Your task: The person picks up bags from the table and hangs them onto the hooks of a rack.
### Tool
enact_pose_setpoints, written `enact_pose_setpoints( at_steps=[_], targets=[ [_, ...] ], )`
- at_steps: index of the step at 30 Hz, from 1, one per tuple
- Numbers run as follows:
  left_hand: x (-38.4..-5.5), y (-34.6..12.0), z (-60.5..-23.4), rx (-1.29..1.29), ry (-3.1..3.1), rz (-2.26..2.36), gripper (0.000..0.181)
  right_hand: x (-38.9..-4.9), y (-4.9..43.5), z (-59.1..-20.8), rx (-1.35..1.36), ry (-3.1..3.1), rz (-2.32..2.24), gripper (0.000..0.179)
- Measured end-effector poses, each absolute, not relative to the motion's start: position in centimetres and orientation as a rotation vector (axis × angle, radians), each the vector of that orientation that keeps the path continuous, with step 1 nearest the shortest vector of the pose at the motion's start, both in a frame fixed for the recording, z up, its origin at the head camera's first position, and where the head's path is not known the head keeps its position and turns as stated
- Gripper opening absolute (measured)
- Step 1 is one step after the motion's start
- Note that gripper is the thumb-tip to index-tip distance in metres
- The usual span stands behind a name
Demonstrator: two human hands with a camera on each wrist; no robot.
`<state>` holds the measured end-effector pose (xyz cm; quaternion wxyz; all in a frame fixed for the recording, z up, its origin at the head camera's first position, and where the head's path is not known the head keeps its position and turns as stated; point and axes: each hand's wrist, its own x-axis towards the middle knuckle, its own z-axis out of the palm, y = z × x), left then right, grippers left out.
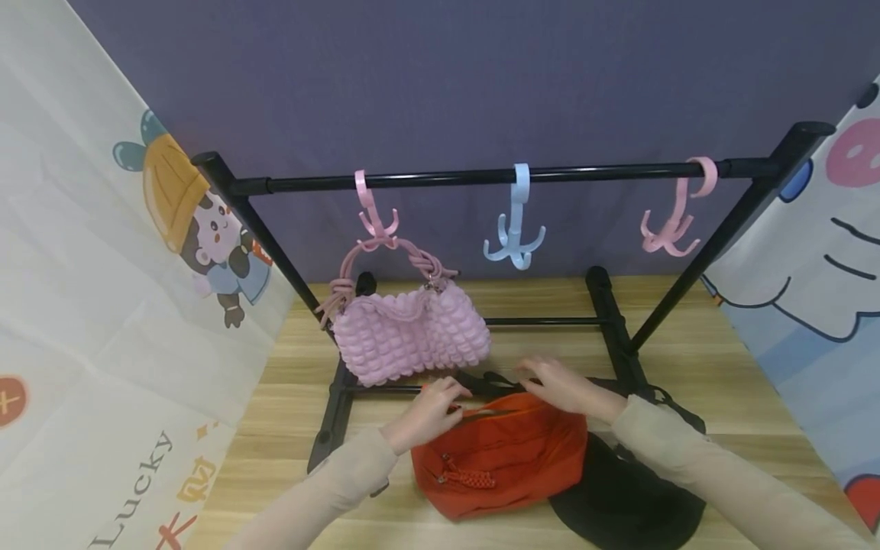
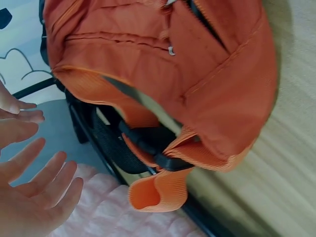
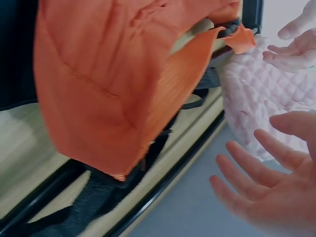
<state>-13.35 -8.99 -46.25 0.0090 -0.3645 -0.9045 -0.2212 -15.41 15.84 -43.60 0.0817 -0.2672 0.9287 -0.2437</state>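
An orange-red belt bag (image 1: 505,458) with a webbing strap and a black buckle (image 2: 170,160) lies at the front, in front of the rack. My left hand (image 1: 428,412) is over its upper left edge. My right hand (image 1: 560,386) is over its upper right edge. In the wrist views the left hand (image 2: 44,197) and the right hand (image 3: 271,177) have their fingers loosely spread, with nothing between them, apart from the bag. A pink puffy handbag (image 1: 412,336) hangs by its knotted handle from a pink hook (image 1: 374,214), just behind my left hand.
A black bag (image 1: 629,496) lies partly beneath the orange one, at right. Above stands a black rack (image 1: 440,178); its bar carries a blue hook (image 1: 516,221) and another pink hook (image 1: 672,218), both without bags. Printed cloths (image 1: 82,305) flank the wooden tabletop (image 1: 268,435).
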Motion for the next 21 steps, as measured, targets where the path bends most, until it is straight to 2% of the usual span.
enact_pose_setpoints(
  at_steps=[7, 21],
  targets=[
    [-13.5, -9.1, -47.5, -1.115, -2.883, -0.634, 0.022, -15.4, 16.3, -45.1, -0.817, 2.767, -0.689, 0.022],
    [-13.9, -9.1, -49.2, -1.057, -3.006, -0.588, 0.024, -15.3, 16.8, -46.5, -0.807, 2.797, -0.48, 0.025]
  ],
)
